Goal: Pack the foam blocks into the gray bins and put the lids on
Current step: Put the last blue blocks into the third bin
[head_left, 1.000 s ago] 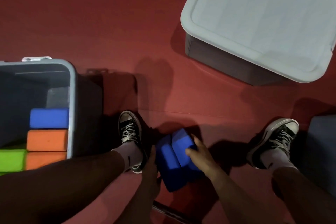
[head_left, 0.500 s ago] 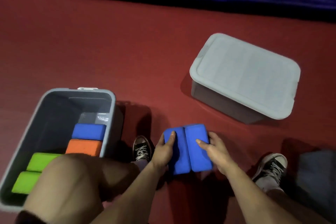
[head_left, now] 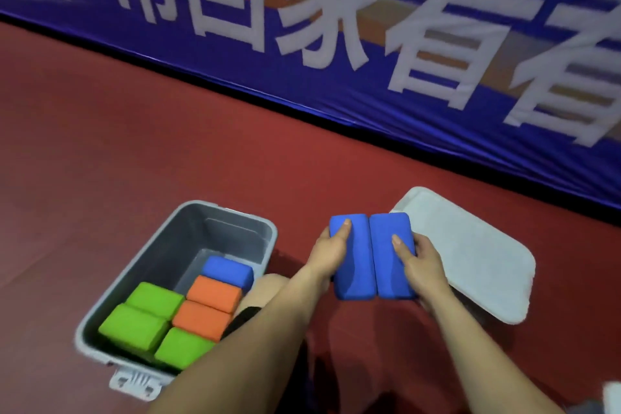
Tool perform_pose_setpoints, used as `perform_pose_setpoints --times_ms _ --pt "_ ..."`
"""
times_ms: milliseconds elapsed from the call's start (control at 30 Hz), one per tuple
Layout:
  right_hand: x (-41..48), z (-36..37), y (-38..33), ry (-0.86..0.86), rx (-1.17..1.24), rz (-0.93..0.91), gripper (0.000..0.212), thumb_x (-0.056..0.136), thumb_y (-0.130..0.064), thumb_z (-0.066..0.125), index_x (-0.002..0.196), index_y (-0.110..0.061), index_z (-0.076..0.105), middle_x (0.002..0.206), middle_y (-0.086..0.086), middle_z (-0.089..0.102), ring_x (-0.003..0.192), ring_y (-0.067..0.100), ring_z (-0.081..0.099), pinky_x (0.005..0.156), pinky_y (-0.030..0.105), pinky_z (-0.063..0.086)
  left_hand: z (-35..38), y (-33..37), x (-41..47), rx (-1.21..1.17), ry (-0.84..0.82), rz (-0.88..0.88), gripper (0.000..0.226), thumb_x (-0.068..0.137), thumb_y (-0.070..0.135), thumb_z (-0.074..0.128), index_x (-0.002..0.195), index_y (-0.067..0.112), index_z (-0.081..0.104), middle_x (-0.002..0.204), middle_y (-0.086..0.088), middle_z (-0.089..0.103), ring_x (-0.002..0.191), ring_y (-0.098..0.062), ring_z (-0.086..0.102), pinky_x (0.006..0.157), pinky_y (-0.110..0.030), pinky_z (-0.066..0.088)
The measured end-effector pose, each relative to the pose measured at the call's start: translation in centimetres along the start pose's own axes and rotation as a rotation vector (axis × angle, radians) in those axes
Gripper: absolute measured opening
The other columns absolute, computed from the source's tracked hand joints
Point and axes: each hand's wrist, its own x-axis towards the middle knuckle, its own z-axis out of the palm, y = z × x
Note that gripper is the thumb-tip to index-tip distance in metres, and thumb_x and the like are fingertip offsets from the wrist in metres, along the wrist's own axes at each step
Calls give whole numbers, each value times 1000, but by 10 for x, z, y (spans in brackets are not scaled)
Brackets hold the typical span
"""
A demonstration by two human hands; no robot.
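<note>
As left hand [head_left: 327,250] and right hand [head_left: 421,262] grip blue foam blocks [head_left: 356,269], the open gray bin [head_left: 215,222] sits left — left hand nearer

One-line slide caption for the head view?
Left hand and right hand hold two blue blocks side by side beside the open, part-filled gray bin.

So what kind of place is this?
Probably a sports hall: a wide red floor, a long blue banner with big white characters along its edge, and foam blocks in a gray bin.
</note>
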Motion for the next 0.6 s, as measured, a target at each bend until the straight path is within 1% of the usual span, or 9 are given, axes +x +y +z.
perform_pose_setpoints --times_ms 33,133,233,300,333,367,467,533,600 --pt "2 6 -13 -13 -17 -22 33 95 -30 63 122 -12 58 115 3 66 104 20 64 90 38 51 -7 10 -2 -11 7 7 31 94 50 56 111 25 61 108 4 69 94 -14 67 79 -32 55" --pt "13 30 -45 -73 -61 -72 29 95 -29 63 119 -12 60 113 4 68 96 19 64 80 33 48 -34 31 -1 -40 44 18 45 91 54 54 125 24 57 117 0 66 101 -19 66 88 -38 55" --pt "26 66 -69 -157 -104 -122 28 94 -27 65 118 -14 63 109 2 70 91 15 63 78 31 47 -70 45 3 -60 115 63 48 89 59 53 122 25 58 114 1 68 96 -17 67 81 -34 56" --pt "36 95 -78 -218 -120 -177 26 93 -24 66 117 -13 66 107 1 71 91 15 63 78 30 46 -98 47 10 -69 166 60 58 80 68 54 119 25 60 116 1 69 98 -17 68 87 -38 56" --pt "41 112 -82 -251 -128 -200 26 92 -23 67 116 -13 67 106 1 71 92 15 63 79 29 45 -113 49 13 -63 193 48 60 77 71 54 117 27 60 118 1 70 101 -18 68 91 -42 55" --pt "47 130 -85 -282 -132 -214 25 92 -21 68 115 -13 68 105 0 71 92 14 63 80 29 46 -127 49 14 -65 218 39 55 79 70 53 114 28 60 118 1 70 101 -19 68 93 -45 54" --pt "69 192 -91 -410 -150 -265 27 92 -19 68 118 -15 69 100 -3 70 92 13 62 83 32 49 -175 50 27 -89 313 33 39 95 58 49 114 25 59 116 0 69 98 -20 68 86 -43 55" --pt "84 238 -90 -505 -181 -295 28 93 -19 67 120 -15 69 100 -3 70 92 13 62 86 34 50 -209 47 37 -90 381 1 40 96 57 47 119 25 56 114 0 67 97 -20 66 79 -40 53" --pt "98 284 -86 -585 -198 -317 28 93 -19 66 121 -15 68 102 -3 70 93 13 62 84 32 49 -243 41 52 -126 470 -15 52 88 66 52 122 27 55 118 0 65 100 -21 65 79 -43 56"
